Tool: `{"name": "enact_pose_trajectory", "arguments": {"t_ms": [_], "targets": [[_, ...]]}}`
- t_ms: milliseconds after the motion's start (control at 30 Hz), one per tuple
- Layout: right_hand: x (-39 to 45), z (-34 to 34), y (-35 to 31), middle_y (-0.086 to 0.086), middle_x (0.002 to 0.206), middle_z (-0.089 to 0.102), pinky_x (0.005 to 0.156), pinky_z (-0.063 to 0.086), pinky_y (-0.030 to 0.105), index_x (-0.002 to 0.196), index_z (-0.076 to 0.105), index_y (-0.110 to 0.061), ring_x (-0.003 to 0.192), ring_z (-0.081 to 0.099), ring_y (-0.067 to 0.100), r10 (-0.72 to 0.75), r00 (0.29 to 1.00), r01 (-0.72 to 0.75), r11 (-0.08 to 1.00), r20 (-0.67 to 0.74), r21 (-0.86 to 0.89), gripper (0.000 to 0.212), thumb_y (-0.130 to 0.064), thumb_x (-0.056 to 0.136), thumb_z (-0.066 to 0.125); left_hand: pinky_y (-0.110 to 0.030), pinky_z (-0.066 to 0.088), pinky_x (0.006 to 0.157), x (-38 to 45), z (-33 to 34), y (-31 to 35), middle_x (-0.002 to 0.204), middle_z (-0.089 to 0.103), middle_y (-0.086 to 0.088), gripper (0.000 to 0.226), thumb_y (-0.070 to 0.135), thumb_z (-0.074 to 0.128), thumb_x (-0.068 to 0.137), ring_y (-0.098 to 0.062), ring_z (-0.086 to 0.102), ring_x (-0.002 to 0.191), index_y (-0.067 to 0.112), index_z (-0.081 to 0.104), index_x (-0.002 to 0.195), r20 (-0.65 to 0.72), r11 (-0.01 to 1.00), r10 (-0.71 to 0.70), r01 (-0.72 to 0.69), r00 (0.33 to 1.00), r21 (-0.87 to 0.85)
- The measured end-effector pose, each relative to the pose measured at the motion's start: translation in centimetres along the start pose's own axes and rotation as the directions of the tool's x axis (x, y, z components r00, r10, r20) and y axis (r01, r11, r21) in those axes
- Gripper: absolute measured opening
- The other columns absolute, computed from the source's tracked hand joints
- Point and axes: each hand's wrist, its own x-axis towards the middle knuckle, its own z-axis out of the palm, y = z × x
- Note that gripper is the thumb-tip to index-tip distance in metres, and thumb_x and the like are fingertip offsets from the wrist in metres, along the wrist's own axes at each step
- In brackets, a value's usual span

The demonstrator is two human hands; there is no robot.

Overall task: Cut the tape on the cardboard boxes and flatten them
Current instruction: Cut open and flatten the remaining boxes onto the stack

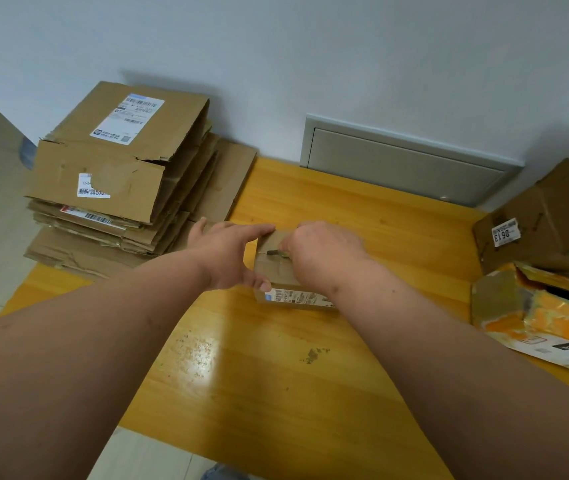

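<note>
A small taped cardboard box with a white shipping label on its near side stands in the middle of the yellow wooden table. My left hand grips the box's left end, fingers over the top and thumb on the near side. My right hand holds a small knife, whose blade lies on the tape seam along the box's top. Most of the knife's handle is hidden in my fist.
A stack of flattened cardboard boxes sits at the table's far left corner. At the right edge lie a brown box labelled 0613 and a torn yellow-and-white box. A grey wall panel is behind the table.
</note>
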Motion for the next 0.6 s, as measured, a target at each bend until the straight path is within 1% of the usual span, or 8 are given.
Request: {"name": "enact_pose_trajectory", "arguments": {"t_ms": [67,133,200,267,400,533,600], "targets": [[-0.1,-0.2,0.3,-0.002,0.094,0.051,0.049,0.029,0.030,0.122,0.063,-0.031,0.083,0.049,0.022,0.015,1.000,-0.015,1.000,0.022,-0.003,0.039,-0.009,0.093,0.049,-0.059,-0.003,0.119,0.0,-0.1,0.1,0.155,0.038,0.007,0.105,0.074,0.070,0.064,-0.023,0.018,0.149,0.054,0.013,0.150,0.003,1.000,0.002,-0.002,1.000,0.014],[-0.3,-0.3,0.7,-0.001,0.099,0.054,0.056,0.037,0.032,0.122,0.064,-0.030,0.085,0.051,0.023,0.020,0.999,-0.020,1.000,0.031,-0.005,0.040,-0.008,0.092,0.048,-0.059,-0.003,0.119,0.0,-0.1,0.2,0.155,0.038,0.007,0.105,0.074,0.070,0.064,-0.024,0.018,0.149,0.053,0.013,0.150,0.006,1.000,0.000,0.000,1.000,0.019],[-0.5,-0.2,0.9,-0.001,0.100,0.052,0.062,0.041,0.035,0.122,0.063,-0.031,0.087,0.051,0.024,0.024,0.999,-0.024,1.000,0.039,-0.011,0.040,-0.008,0.092,0.048,-0.060,-0.003,0.119,0.0,-0.1,0.2,0.154,0.039,0.007,0.105,0.073,0.070,0.065,-0.024,0.018,0.149,0.053,0.012,0.150,0.006,1.000,-0.003,0.003,1.000,0.027],[-0.7,-0.2,1.2,-0.001,0.097,0.051,0.063,0.044,0.036,0.122,0.063,-0.031,0.087,0.052,0.024,0.031,0.999,-0.030,0.999,0.042,-0.016,0.040,-0.008,0.092,0.049,-0.060,-0.002,0.119,0.1,-0.1,0.3,0.153,0.041,0.005,0.105,0.073,0.070,0.065,-0.024,0.021,0.148,0.054,0.012,0.150,0.002,0.999,-0.005,0.005,1.000,0.041],[-0.9,-0.1,1.9,-0.002,0.096,0.050,0.062,0.041,0.035,0.124,0.063,-0.031,0.086,0.050,0.023,0.029,0.999,-0.029,1.000,0.030,-0.005,0.043,-0.008,0.092,0.048,-0.060,-0.002,0.118,0.2,-0.1,0.3,0.151,0.043,0.005,0.104,0.072,0.071,0.065,-0.025,0.023,0.146,0.054,0.012,0.149,-0.001,0.999,-0.004,0.004,1.000,0.050],[-1.1,0.1,2.7,-0.002,0.099,0.055,0.062,0.043,0.035,0.121,0.065,-0.031,0.088,0.053,0.023,0.045,0.999,-0.045,0.999,0.025,0.008,0.041,-0.008,0.091,0.048,-0.060,-0.004,0.118,0.4,-0.1,0.5,0.150,0.044,0.006,0.104,0.072,0.072,0.064,-0.024,0.025,0.145,0.055,0.013,0.149,-0.006,0.998,-0.003,0.004,1.000,0.059],[-1.3,0.2,3.0,-0.001,0.097,0.054,0.064,0.043,0.035,0.120,0.065,-0.030,0.087,0.052,0.023,0.048,0.999,-0.049,0.999,0.017,0.018,0.041,-0.008,0.091,0.048,-0.060,-0.005,0.118,0.5,-0.1,0.5,0.150,0.045,0.007,0.104,0.073,0.072,0.064,-0.024,0.027,0.145,0.055,0.014,0.148,-0.010,0.998,0.000,0.000,1.000,0.070]]}}
